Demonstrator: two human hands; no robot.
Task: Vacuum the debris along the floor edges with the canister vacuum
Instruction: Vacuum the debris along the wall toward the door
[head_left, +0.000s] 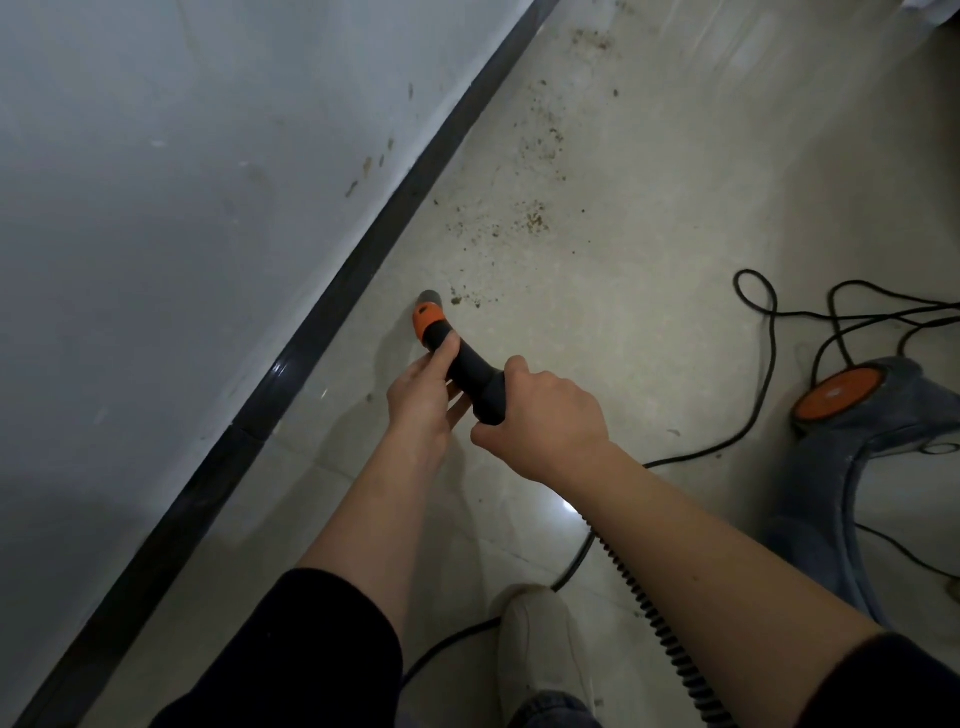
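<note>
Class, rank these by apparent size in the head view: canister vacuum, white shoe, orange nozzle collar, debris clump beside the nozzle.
1. canister vacuum, though cropped
2. white shoe, enlarged by nearness
3. orange nozzle collar
4. debris clump

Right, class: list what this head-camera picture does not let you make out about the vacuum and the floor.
All in the head view:
- The canister vacuum is cut off by the right edge.
- The nozzle mouth faces away, so contact with the floor is unclear.
- The hose joint with the handle hides behind the right hand.
- The debris grains are too small to identify.
</note>
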